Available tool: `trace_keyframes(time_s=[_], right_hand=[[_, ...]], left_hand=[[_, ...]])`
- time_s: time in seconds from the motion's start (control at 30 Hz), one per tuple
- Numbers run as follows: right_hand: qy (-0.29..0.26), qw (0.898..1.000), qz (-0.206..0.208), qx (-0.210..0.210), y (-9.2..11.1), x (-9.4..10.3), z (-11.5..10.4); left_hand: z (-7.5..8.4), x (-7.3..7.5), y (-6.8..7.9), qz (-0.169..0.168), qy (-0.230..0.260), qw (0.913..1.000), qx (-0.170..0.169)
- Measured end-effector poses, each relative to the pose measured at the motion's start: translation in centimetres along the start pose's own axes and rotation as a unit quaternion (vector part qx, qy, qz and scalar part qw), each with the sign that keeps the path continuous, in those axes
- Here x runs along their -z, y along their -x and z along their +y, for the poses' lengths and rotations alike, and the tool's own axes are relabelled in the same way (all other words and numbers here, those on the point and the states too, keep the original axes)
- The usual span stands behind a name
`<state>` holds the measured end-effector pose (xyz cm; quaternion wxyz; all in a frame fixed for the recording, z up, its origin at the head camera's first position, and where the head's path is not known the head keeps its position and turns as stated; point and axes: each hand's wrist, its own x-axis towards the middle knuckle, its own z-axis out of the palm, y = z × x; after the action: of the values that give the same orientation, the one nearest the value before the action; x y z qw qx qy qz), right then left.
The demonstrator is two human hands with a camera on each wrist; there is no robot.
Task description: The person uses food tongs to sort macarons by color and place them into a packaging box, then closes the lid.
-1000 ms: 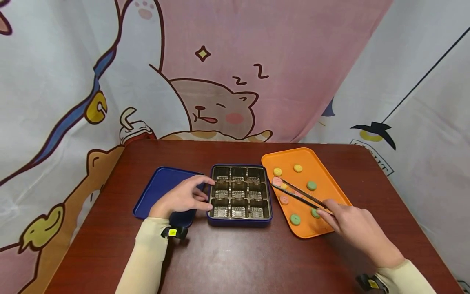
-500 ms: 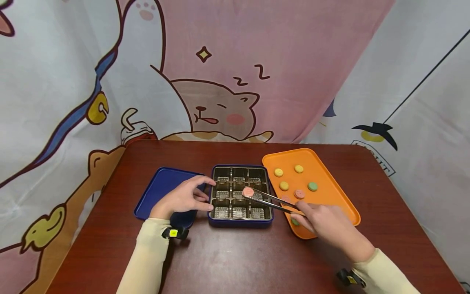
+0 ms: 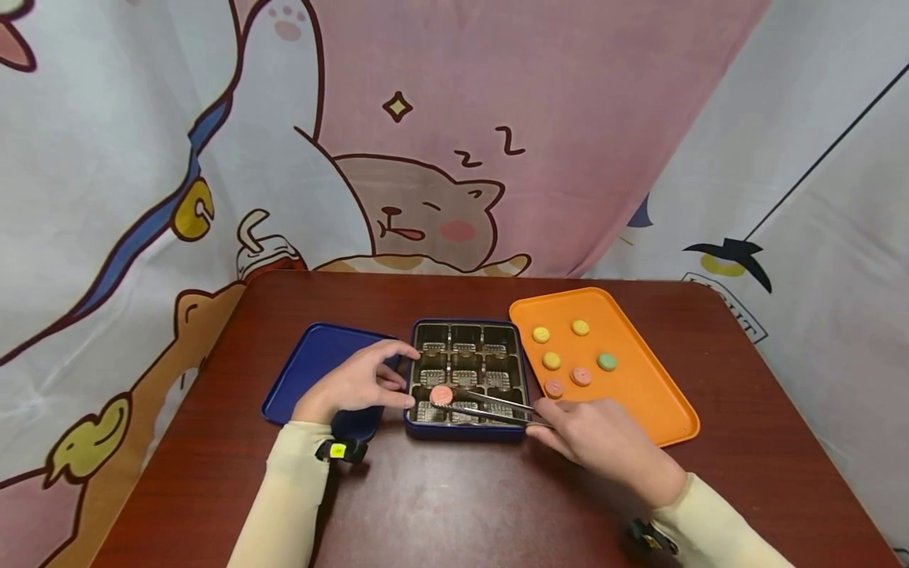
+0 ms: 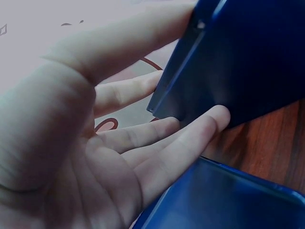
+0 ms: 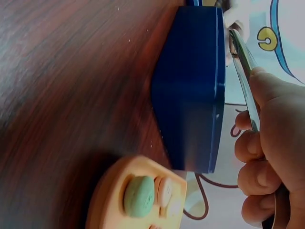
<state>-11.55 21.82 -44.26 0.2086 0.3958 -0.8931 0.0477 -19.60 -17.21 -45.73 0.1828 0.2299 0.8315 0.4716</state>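
Brown bench (image 3: 454, 489), cartoon backdrop (image 3: 582, 95), and I'd guess it's early days: blue tin (image 3: 465, 433) looks unfilled, right hand (image 3: 600, 446) has its grip round tongs (image 3: 490, 416) pinching a pink macaron (image 3: 441, 395) over 8 o'clock, left hand (image 3: 351, 386) loosely touches 9 o'clock, other macarons (image 3: 581, 376) sit on the 3 o'clock orange tray (image 3: 646, 402).

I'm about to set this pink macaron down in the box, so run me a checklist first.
1. Right hand grips the tongs: ok.
2. Pink macaron held at the tips: ok.
3. Left hand at the left side of the box: ok.
4. Near-left compartment free: ok where visible; the macaron hides part.
5. Macaron centred over it in the head view: not ok, off toward its far right corner.
6. Macaron's height above the compartment floor: cannot tell.
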Motion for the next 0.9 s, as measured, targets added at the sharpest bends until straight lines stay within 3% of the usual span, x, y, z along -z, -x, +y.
trace_keyframes(time_s=[0.4,0.9], right_hand=[[-0.010,1.000,-0.002,0.023,-0.83,-0.19,-0.54],[-0.020,1.000,-0.008,0.012,-0.47,-0.52,-0.36]], left_hand=[[-0.05,-0.03,-0.04,0.000,-0.008,1.0000,0.001],[-0.02,0.02,-0.05,-0.003,-0.002,1.0000,0.003]])
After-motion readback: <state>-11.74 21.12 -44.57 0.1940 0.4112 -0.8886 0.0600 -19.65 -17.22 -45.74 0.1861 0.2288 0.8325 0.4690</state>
